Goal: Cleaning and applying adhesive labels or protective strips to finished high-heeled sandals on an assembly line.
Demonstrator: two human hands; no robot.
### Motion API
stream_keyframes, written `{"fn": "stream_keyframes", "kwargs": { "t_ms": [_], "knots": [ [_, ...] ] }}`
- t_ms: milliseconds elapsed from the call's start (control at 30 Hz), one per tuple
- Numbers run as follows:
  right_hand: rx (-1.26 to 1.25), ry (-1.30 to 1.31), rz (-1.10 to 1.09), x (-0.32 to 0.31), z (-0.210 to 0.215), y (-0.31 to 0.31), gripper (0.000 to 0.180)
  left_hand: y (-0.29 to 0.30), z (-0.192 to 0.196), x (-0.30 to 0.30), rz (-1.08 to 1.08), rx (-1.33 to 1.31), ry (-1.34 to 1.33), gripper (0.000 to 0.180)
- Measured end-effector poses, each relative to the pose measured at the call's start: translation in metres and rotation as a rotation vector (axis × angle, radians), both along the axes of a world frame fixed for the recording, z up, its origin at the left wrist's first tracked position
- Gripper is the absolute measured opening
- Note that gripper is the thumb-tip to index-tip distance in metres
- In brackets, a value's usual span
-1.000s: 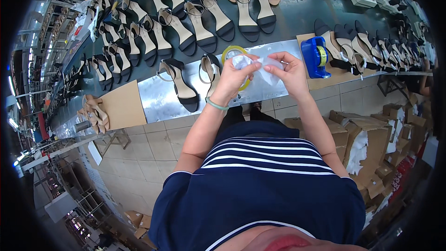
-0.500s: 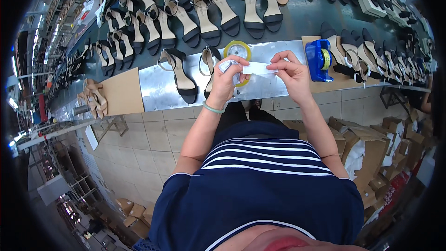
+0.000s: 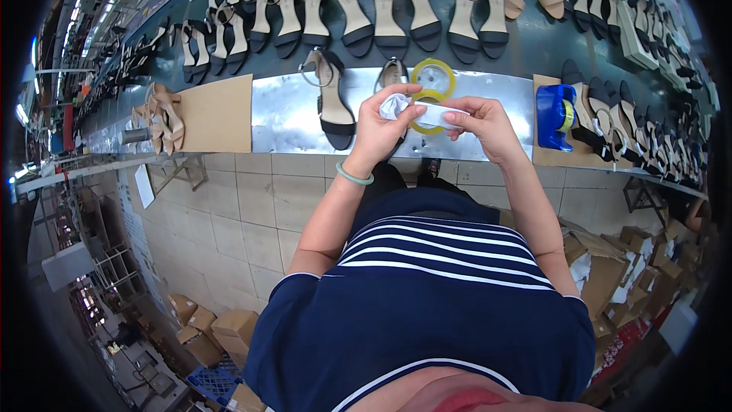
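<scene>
Between my hands runs a short white strip (image 3: pixel 436 115), paper-like or fabric-like. My left hand (image 3: pixel 371 135) pinches its left end and also has a crumpled white wad (image 3: pixel 393 107) in its fingers. The strip's right end is pinched between thumb and fingers of my right hand (image 3: pixel 493 131). Just beyond the strip lie rolls of yellow-edged clear tape (image 3: pixel 433 76), partly covered by my hands. A black open-toe sandal (image 3: pixel 333 103) lies left of my left hand. Its neighbour, another black sandal (image 3: pixel 393 72), is mostly hidden behind that hand.
A blue tape dispenser (image 3: pixel 554 118) stands to the right on a cardboard sheet. Rows of black sandals (image 3: pixel 357 27) fill the dark green bench behind the metal plate (image 3: pixel 282 111). Beige sandals (image 3: pixel 166 118) lie on the left. Cartons (image 3: pixel 602 267) are on the floor at right.
The view has shifted, so the bench things appear farther right or higher. My right hand has come closer to my left, and the strip now tilts down toward the right.
</scene>
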State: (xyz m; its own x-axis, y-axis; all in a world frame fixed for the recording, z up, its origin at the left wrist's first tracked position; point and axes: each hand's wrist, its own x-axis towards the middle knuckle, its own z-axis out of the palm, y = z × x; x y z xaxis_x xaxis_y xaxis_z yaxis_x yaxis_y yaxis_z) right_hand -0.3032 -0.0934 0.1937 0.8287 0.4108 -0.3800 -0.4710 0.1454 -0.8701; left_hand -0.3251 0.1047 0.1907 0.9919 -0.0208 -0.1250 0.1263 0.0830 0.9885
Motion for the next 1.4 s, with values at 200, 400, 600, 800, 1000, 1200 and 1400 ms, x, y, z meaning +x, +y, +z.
{"fn": "stream_keyframes", "kwargs": {
  "t_ms": [200,400,600,800,1000,1200,1400],
  "knots": [
    [-0.004,-0.005,-0.012,0.0,-0.028,0.071,0.015,0.065,-0.022,-0.014,0.104,0.283,-0.249,0.026],
    [-0.016,0.029,-0.139,0.01,-0.035,0.147,0.012,0.157,-0.04,-0.021,0.421,0.081,0.025,0.019],
    [0.019,-0.02,-0.26,0.03,-0.039,0.199,0.008,0.222,-0.071,0.037,0.41,-0.394,0.29,0.03],
    [-0.172,0.005,-0.305,0.048,-0.031,0.241,0.007,0.227,-0.117,0.053,0.124,-0.921,0.552,0.017],
    [-0.47,-0.052,-0.228,0.055,-0.063,0.275,0.009,0.239,-0.109,0.05,0.039,-0.912,0.525,0.02],
    [-0.379,0.228,-0.269,0.076,-0.065,0.306,0.009,0.25,-0.118,0.052,0.007,-0.891,0.563,0.023],
    [-0.256,0.369,-0.22,0.083,-0.064,0.302,0.006,0.255,-0.126,0.054,0.036,-0.954,0.576,0.02]
  ]
}}
